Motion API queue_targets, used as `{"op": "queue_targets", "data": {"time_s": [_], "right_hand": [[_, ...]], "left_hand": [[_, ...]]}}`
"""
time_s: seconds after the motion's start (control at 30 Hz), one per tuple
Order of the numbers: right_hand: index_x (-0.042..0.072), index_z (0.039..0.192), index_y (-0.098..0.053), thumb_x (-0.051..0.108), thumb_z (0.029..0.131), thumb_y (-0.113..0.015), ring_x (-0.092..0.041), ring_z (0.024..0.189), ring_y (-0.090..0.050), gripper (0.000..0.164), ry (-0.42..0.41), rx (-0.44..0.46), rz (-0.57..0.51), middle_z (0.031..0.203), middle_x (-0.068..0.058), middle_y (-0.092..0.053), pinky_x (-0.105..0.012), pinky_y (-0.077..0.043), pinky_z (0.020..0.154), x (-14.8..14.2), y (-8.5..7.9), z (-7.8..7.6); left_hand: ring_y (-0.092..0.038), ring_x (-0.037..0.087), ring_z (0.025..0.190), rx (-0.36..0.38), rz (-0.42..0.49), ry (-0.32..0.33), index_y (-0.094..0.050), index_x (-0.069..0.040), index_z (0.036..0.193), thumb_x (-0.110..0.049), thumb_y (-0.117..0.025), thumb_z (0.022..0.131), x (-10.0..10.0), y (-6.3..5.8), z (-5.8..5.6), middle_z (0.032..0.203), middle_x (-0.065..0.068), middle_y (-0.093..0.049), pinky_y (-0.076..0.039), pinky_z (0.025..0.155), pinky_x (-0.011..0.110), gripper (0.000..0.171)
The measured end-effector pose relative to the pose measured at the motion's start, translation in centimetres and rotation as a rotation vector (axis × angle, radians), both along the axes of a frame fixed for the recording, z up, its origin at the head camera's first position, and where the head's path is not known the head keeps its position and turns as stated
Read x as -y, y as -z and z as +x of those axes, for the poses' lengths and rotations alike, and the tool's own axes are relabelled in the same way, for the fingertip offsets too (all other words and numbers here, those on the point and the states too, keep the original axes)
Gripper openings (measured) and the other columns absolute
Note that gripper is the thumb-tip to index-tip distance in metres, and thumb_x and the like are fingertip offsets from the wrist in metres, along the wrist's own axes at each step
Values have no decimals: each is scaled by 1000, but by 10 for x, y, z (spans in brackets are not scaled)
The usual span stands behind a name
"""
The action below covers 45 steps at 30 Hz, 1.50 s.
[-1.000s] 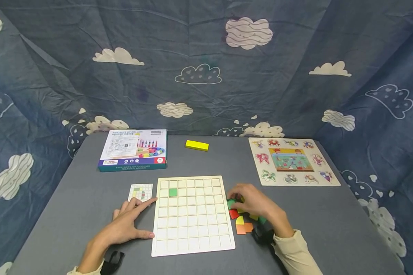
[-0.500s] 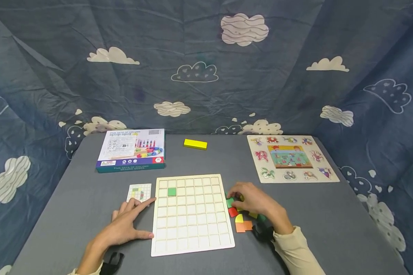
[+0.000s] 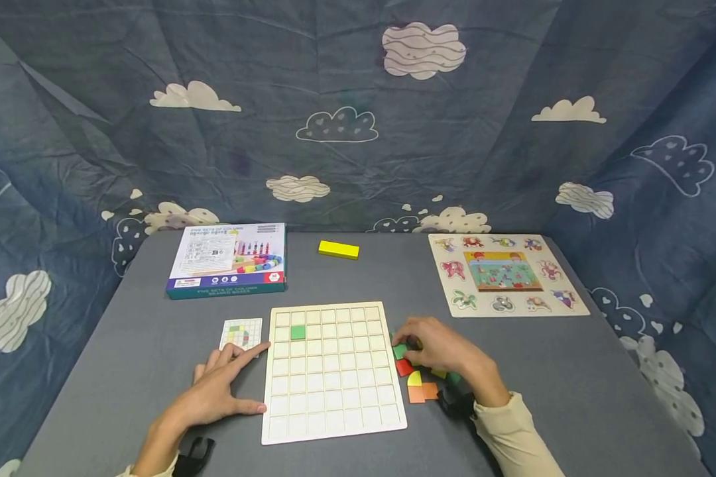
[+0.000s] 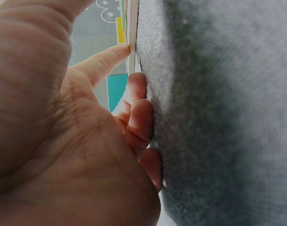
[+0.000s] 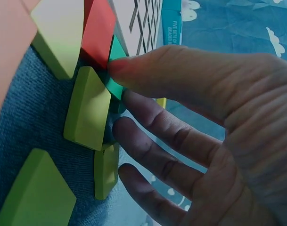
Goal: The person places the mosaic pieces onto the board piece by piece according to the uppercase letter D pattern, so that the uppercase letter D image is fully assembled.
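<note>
A pale square grid board [image 3: 334, 381] lies on the table, with one green square tile [image 3: 298, 332] in a cell near its upper left. My left hand [image 3: 215, 392] rests at the board's left side, index fingertip and thumb tip against its edge, other fingers over the lower part of a small printed pattern card [image 3: 240, 331]. Right of the board, my right hand [image 3: 438, 348] pinches another green tile [image 5: 116, 49] between thumb and fingers, down among the loose pieces. Around it lie a red tile [image 5: 98, 33], yellow-green pieces [image 5: 88, 108] and orange tiles [image 3: 416, 394], partly hidden by the hand.
At the back left stands a flat boxed toy set [image 3: 227, 262]. A yellow bar-shaped block [image 3: 338, 250] lies at the back middle. On the back right is a wooden picture puzzle board [image 3: 501, 305]. A cloud-print cloth [image 3: 346, 66] hangs behind the table.
The head view has shifted slightly. Both hands keep nearly the same place, the left at the board's edge and the right at the loose pieces.
</note>
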State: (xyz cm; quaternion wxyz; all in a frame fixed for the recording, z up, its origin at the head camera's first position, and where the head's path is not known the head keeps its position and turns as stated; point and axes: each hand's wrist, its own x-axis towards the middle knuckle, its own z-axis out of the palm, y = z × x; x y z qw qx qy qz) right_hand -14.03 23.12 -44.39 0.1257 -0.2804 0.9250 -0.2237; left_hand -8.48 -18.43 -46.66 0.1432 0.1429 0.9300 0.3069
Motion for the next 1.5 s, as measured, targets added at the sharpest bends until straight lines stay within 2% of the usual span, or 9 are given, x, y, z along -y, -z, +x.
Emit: {"op": "queue_targets", "data": {"time_s": [0.33,0.5,0.73,1.0,1.17,1.5], "right_hand": [[12,106,-78,7,83,-78,-13,81,-57,23,-38,-8,-22,98,2,-68,-27,-47,73,-4,-3,-4],[13,106,-78,9,83,-78,-12,82,-56,24,-25,5,-7,98,3,-67,-27,-47,75,-4,-1,-4],[18,106,-78,12,83,-79,-10,84,-55,24,36,10,15,99,5,-67,-28,-47,74,-7,1,-4],[20,102,-78,16,79,-84,-11,79,-52,24,41,-6,34,91,6,-62,-25,-44,69,-5,2,-4],[22,101,-78,19,79,-85,-11,79,-53,23,38,-31,42,92,8,-62,-26,-45,70,-5,3,-5],[21,101,-78,24,80,-83,-10,78,-51,22,30,-37,89,93,9,-61,-27,-44,71,-3,3,-6]], "left_hand": [[-31,18,88,2,2,-13,-42,-33,152,-53,-89,63,-1,1,-2,108,0,-46,-20,70,38,102],[-31,18,89,14,-11,-16,-43,-34,152,-53,-89,63,-1,0,-1,109,0,-46,-20,70,38,102],[-31,17,88,6,-12,-19,-43,-34,152,-53,-89,63,-1,0,-1,110,0,-46,-20,70,38,102],[-31,17,88,2,2,-9,-42,-33,152,-54,-89,63,0,0,-1,110,-1,-46,-20,70,38,103],[-32,18,90,-16,15,-4,-43,-32,152,-52,-89,64,1,-2,-1,112,1,-47,-20,71,38,102],[-32,18,90,-2,6,3,-42,-32,153,-54,-88,64,2,-1,-1,115,2,-47,-20,70,38,102]]}}
